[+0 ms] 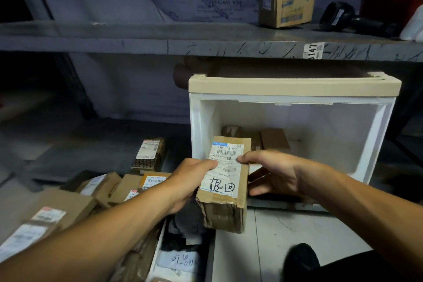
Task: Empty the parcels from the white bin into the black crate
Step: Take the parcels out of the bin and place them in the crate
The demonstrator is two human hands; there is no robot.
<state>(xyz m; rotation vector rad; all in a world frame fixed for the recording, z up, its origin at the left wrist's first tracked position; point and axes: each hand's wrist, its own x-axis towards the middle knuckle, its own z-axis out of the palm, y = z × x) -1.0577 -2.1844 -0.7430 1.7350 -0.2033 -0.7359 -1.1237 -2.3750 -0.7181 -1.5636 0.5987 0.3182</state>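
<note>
A brown cardboard parcel with a white shipping label and black handwriting is held in front of the white bin. My left hand grips its left side, and my right hand grips its right side with the thumb on the label. The white bin with a beige rim lies on its side on the lower shelf, its opening facing me. Several brown parcels lie at the back of it. Parcels are heaped at lower left; the black crate's edges are not clearly visible beneath them.
A grey shelf board runs above the bin, carrying a cardboard box and a black handheld scanner. One patterned parcel lies left of the bin. A white tray edge and dark bags sit below the held parcel.
</note>
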